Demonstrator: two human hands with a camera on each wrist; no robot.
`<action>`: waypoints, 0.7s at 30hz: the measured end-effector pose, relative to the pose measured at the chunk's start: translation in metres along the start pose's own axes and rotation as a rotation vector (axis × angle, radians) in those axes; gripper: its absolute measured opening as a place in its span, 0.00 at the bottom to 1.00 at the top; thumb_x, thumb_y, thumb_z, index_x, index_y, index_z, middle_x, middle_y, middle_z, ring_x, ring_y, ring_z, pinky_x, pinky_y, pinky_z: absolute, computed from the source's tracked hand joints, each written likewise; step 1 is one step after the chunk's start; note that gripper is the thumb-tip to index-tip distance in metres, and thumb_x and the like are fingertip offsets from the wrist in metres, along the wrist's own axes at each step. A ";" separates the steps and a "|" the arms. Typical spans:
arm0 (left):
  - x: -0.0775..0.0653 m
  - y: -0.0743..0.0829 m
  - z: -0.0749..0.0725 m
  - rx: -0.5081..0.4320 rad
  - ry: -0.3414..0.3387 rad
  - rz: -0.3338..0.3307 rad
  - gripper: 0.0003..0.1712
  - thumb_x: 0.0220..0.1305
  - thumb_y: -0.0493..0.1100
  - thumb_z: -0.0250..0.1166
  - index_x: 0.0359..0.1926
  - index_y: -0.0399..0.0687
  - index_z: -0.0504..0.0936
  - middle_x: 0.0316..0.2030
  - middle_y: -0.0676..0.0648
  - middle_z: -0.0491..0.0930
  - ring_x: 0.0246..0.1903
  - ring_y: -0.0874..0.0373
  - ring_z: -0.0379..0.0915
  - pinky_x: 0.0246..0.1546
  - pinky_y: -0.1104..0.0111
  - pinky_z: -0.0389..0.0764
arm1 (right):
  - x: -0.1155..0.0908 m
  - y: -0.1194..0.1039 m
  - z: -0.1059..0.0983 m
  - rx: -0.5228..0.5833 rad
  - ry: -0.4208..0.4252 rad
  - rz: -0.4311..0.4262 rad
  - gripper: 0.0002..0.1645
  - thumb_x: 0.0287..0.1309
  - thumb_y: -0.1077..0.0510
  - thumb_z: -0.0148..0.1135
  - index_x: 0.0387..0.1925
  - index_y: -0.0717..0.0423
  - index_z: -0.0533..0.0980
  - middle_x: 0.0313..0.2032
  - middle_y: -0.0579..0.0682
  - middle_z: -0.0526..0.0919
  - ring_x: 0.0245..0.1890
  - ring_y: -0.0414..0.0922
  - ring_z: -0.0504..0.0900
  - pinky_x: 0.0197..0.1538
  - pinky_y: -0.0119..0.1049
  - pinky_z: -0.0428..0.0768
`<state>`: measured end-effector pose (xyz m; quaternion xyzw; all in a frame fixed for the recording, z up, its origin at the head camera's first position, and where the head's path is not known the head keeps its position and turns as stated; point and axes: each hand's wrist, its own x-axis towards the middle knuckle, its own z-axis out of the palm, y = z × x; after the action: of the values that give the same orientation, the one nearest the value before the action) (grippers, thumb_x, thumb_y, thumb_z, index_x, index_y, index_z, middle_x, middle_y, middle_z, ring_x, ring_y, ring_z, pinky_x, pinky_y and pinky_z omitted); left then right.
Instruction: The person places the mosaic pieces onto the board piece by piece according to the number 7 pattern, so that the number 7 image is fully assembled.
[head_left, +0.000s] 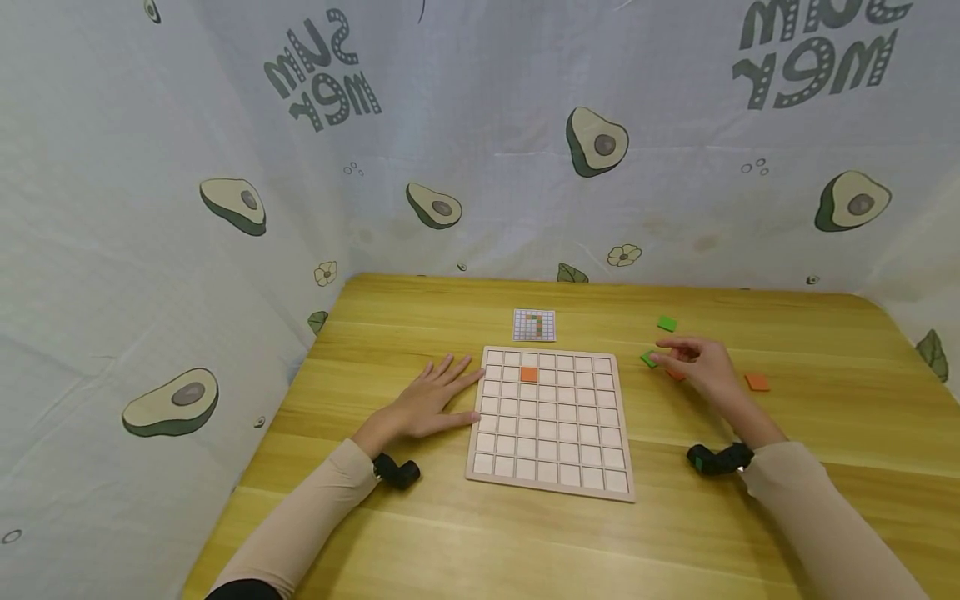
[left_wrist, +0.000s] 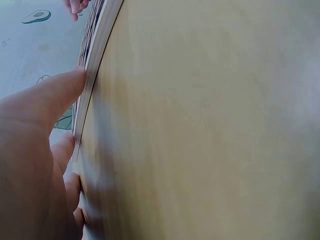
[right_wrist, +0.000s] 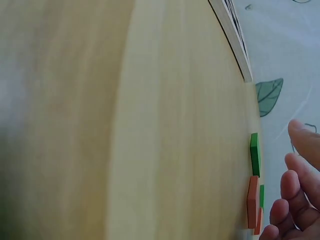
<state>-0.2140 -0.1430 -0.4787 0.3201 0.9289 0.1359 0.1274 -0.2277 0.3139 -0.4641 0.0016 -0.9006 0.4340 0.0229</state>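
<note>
I have the right hand (head_left: 705,367) above the green tile (head_left: 648,359) nearest its thumb, thumb and forefinger parted with nothing between them that I can make out. The left hand (head_left: 427,402) lies spread, its thumb and forefinger at the left edge of the board (head_left: 547,432). The board sits mid-worktop (head_left: 555,550); the green tile lies just beyond its right side, nearer the worktop's far edge than its near one.

To lift the tile well, I'd pinch two opposite sides lightly and avoid nudging the orange tile (head_left: 677,375) under the fingers, with the left hand steadying the board rather than shoving it.

That green tile lies flat with its sides askew to the worktop's edges; it looks square, so I find no long axis. The board's sides run roughly near to far, its near right corner closest to the worktop's near edge.
</note>
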 end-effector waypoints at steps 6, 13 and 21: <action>-0.001 0.000 -0.001 -0.006 0.015 0.016 0.44 0.71 0.72 0.47 0.80 0.64 0.45 0.79 0.47 0.38 0.77 0.45 0.28 0.73 0.48 0.33 | 0.000 0.005 0.000 -0.001 0.001 0.011 0.29 0.63 0.50 0.68 0.54 0.71 0.78 0.34 0.53 0.74 0.31 0.42 0.68 0.25 0.28 0.70; -0.002 0.001 -0.001 -0.015 0.014 0.021 0.45 0.71 0.71 0.47 0.80 0.63 0.46 0.79 0.47 0.39 0.76 0.45 0.28 0.73 0.47 0.34 | 0.002 0.011 -0.001 -0.032 -0.014 -0.012 0.29 0.63 0.49 0.69 0.52 0.71 0.79 0.32 0.54 0.73 0.30 0.42 0.67 0.25 0.30 0.67; 0.000 0.001 -0.002 -0.014 0.003 0.008 0.45 0.70 0.73 0.45 0.80 0.65 0.45 0.79 0.48 0.37 0.76 0.47 0.26 0.73 0.49 0.32 | 0.003 0.015 -0.001 -0.083 -0.023 -0.043 0.28 0.61 0.50 0.71 0.50 0.71 0.80 0.28 0.52 0.69 0.27 0.42 0.64 0.26 0.32 0.63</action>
<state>-0.2138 -0.1428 -0.4766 0.3226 0.9269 0.1433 0.1276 -0.2313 0.3243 -0.4750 0.0252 -0.9178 0.3957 0.0219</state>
